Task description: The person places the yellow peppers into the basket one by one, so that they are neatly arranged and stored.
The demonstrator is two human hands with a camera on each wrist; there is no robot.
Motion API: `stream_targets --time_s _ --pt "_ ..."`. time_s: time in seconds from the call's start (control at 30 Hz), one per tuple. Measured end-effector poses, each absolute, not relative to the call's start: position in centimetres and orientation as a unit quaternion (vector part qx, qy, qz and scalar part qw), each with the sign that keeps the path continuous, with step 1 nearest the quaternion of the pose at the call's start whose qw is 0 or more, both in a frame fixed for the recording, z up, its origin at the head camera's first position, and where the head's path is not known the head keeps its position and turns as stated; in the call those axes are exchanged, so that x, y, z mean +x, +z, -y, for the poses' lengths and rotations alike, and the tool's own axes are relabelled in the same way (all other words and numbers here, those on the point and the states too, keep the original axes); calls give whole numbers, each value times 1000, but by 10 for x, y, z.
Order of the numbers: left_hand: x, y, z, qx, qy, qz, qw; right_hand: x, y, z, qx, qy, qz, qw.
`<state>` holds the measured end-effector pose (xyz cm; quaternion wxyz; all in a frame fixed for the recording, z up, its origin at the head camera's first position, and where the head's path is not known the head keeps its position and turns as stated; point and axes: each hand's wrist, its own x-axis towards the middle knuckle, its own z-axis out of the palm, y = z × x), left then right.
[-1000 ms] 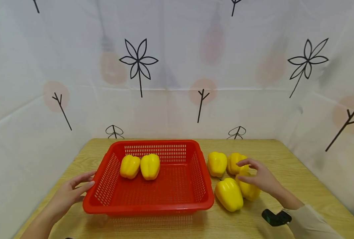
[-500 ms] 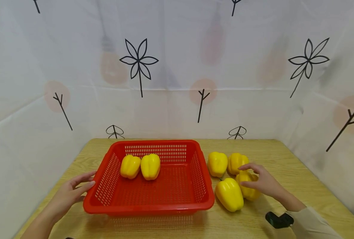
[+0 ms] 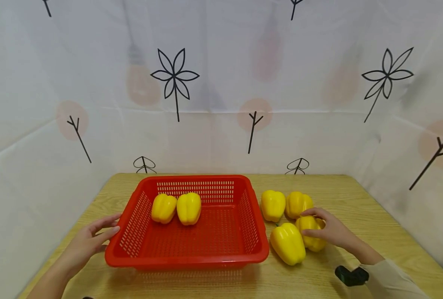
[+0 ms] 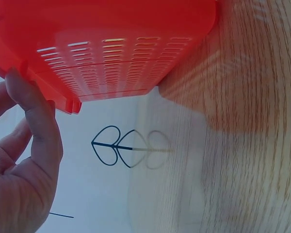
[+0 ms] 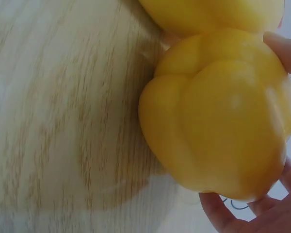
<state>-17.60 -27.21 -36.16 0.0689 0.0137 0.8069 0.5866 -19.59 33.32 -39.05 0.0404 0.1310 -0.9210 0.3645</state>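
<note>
My right hand (image 3: pixel 331 229) is at a yellow bell pepper (image 5: pixel 223 126) on the right of the table. In the right wrist view the thumb lies against one side of it and the fingers curl round the other. My left hand (image 3: pixel 86 243) touches the left rim of a red plastic basket (image 3: pixel 185 261) with its fingertips; the left wrist view shows them at the rim's outer edge. Inside the basket, two yellow bell peppers, a left one (image 3: pixel 163 209) and a right one (image 3: pixel 189 209), lie side by side near the back.
Close around the gripped pepper lie a front pepper (image 3: pixel 287 244), a back pepper (image 3: pixel 298 204) and another pepper (image 3: pixel 273 205) beside the basket's right wall. Everything rests on a wooden table (image 3: pixel 356 195). A patterned white curtain (image 3: pixel 214 137) hangs behind it.
My right hand has come down and slightly right, from above the peppers to round the nearer right one. The left hand and the basket have stayed in place.
</note>
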Motion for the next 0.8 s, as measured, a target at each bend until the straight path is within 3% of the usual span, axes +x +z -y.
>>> stream_targets --time_s 0.23,0.8 --pt "-177 -363 272 14 588 -805 70 -194 -386 -331 115 349 930 25" --pt "-178 -364 272 23 593 -802 65 -195 -388 -334 135 314 937 70"
